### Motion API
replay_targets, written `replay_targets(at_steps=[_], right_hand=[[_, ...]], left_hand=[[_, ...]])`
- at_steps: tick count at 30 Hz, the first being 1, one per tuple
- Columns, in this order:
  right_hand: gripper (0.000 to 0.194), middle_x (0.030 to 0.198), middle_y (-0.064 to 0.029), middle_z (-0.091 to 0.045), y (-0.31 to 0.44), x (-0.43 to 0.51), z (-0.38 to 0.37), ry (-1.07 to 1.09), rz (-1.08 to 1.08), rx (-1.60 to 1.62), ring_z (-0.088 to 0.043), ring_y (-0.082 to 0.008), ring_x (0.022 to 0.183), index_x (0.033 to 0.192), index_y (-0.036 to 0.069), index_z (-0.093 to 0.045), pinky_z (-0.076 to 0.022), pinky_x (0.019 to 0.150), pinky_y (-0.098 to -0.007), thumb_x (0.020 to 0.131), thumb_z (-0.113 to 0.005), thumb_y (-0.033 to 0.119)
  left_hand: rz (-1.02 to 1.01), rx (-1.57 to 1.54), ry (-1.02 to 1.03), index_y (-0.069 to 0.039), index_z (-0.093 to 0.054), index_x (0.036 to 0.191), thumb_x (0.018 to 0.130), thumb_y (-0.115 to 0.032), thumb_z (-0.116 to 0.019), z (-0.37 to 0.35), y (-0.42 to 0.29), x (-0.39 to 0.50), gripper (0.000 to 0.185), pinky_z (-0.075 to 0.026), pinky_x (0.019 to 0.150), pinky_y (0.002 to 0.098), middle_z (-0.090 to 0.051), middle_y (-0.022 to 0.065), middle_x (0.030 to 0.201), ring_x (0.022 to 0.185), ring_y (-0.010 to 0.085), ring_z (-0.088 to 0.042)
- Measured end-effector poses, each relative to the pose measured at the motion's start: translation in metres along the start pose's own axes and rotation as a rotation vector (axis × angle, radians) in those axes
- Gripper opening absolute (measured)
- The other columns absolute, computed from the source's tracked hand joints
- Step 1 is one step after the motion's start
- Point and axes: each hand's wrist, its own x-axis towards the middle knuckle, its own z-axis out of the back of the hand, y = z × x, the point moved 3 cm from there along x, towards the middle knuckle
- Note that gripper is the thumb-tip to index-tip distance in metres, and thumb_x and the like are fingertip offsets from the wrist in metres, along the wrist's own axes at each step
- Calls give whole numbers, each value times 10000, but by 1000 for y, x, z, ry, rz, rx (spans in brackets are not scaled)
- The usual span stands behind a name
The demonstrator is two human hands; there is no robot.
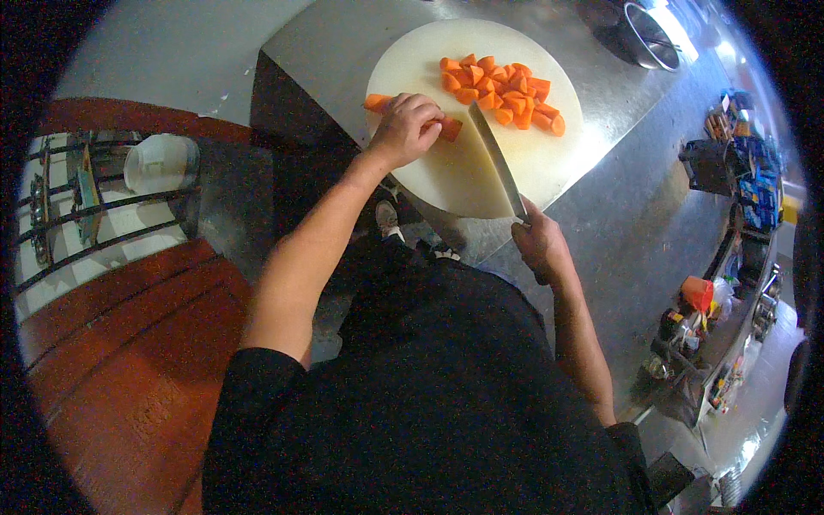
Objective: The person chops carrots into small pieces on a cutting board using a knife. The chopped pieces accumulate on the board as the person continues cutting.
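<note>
My left hand (410, 129) grips a peeled carrot (377, 103) that lies on a round white cutting board (450, 187). One end of the carrot shows past my fingertips, the other sticks out at the board's left rim. In my right hand (544, 241) is the handle of a kitchen knife (494, 154). Its long blade slants over the board, with the tip beside the chopped carrot pieces (492, 84). Those chunks are heaped at the far side of the board. A narrow gap separates the blade from the held carrot.
The board rests on a stainless steel table (322, 51), its corner close to my body. A metal bowl (650, 38) stands at the far right. On the left are a wire rack (96, 206) and a white plastic tub (161, 164). Bags and containers crowd a lower shelf (708, 367) at right.
</note>
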Motion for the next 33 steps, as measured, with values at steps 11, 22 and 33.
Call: replay_targets(at_steps=[11,22,33], right_hand=[[553,977,-213,-692,5,-2,1,-3,46,12,-650,-257,817,1405,125,-495,-511,796,-377,854,-538,106],[568,966,-202,-690,5,0,4,26,-10,-17,-642,-244,786,1413,133,-485,-515,773,-379,848,-545,118],[568,969,-182,-694,0,4,1,-19,83,1,-635,-220,782,1423,137,-477,-519,766,-363,862,-558,105]], left_hand=[[3,-2,-10,-79,-657,921,793,-166,-683,3,-5,0,157,-457,876,457,-656,112,996,956,346,-588],[5,-1,-6,-84,-665,901,809,-175,-670,1,-3,0,130,-452,874,466,-661,113,1000,953,352,-584],[4,-3,-21,-80,-659,928,794,-153,-693,1,-3,0,157,-461,890,478,-662,120,1015,979,354,-584]])
